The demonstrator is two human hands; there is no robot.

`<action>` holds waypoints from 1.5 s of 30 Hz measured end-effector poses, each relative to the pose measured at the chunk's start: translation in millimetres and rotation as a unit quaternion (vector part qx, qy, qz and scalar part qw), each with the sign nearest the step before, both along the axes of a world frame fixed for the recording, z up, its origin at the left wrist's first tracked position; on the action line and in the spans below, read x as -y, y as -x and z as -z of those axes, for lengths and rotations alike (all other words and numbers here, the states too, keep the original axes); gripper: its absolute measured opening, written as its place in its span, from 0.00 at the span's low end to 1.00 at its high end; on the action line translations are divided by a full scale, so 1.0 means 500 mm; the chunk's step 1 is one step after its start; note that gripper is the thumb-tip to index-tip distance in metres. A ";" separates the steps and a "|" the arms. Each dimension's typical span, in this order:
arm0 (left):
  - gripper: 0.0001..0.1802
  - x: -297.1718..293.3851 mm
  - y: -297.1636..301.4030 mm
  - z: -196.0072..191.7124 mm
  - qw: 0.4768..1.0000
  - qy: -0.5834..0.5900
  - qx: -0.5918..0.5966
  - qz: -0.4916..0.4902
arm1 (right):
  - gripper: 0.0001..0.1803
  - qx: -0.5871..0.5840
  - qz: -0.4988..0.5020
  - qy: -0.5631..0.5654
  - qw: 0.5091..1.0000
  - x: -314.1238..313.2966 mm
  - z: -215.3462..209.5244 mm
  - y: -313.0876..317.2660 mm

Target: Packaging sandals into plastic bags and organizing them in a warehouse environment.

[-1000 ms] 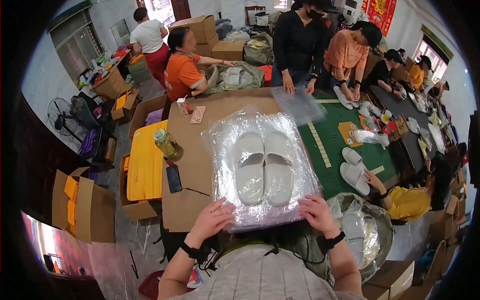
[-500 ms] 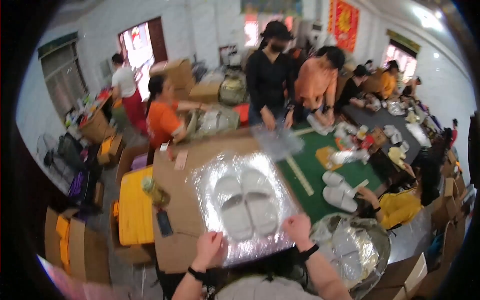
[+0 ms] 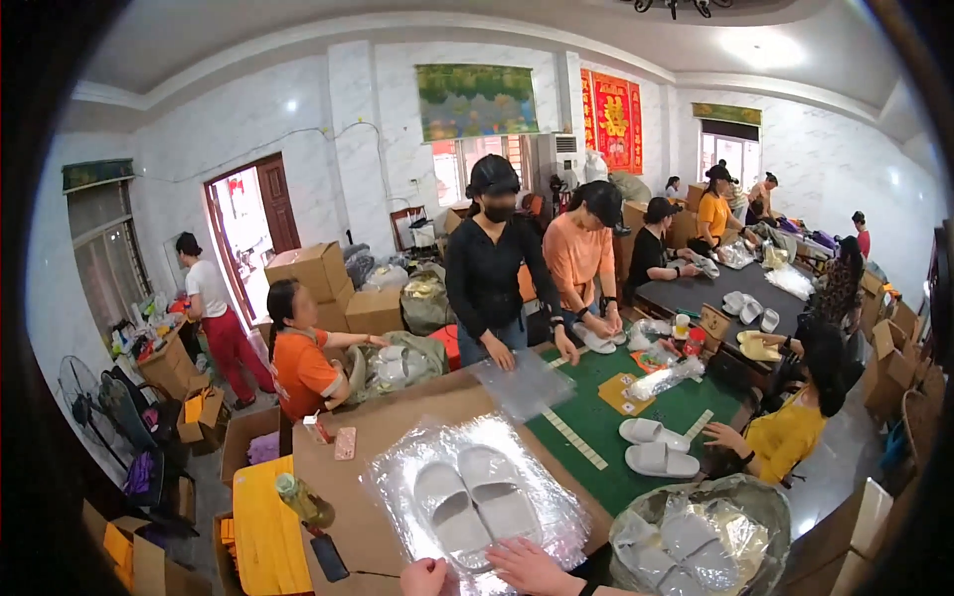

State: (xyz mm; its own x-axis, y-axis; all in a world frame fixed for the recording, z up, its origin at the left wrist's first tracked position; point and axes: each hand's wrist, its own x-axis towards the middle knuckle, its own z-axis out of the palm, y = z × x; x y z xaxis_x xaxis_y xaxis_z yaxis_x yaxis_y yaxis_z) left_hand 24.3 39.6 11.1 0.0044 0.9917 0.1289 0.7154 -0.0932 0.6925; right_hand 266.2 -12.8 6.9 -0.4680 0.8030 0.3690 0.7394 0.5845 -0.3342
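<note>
A pair of grey slide slippers (image 3: 463,521) lies side by side on a stack of clear plastic bags (image 3: 397,472), on the brown cardboard tabletop. My right hand (image 3: 532,568) is open, its fingers laid over the heel end of the slippers. My left hand (image 3: 425,577) is closed at the near left edge of the plastic; what it pinches, if anything, is hidden. Both forearms are mostly cut off by the lower edge.
To my right stands a sack of bagged slippers (image 3: 696,536). Another grey pair (image 3: 661,452) sits on the green mat (image 3: 566,412). On my left are a phone (image 3: 329,558), a bottle (image 3: 303,500) and a yellow stack (image 3: 263,526). Co-workers surround the tables; one person (image 3: 502,268) opposite handles clear bags.
The view has tilted upward, so my hands appear lower. My right hand has gone from a fist at the plastic's right corner to spread fingers on the slippers. My left hand stays closed.
</note>
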 end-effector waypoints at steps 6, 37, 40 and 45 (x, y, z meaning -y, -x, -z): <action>0.30 0.047 -0.016 -0.043 0.986 -0.153 -0.063 0.029 | 0.26 -0.007 0.021 0.020 1.000 -0.003 0.024 -0.018; 0.36 0.055 -0.057 0.026 0.941 -0.111 -0.153 0.282 | 0.23 -0.021 0.152 -0.041 0.987 0.002 -0.015 -0.085; 0.36 0.054 -0.051 0.021 0.941 -0.104 -0.158 0.280 | 0.22 -0.035 0.142 -0.029 0.989 -0.018 -0.054 -0.031; 0.38 0.053 -0.054 0.028 0.942 -0.105 -0.154 0.277 | 0.25 0.008 0.056 -0.033 0.998 -0.040 -0.035 0.024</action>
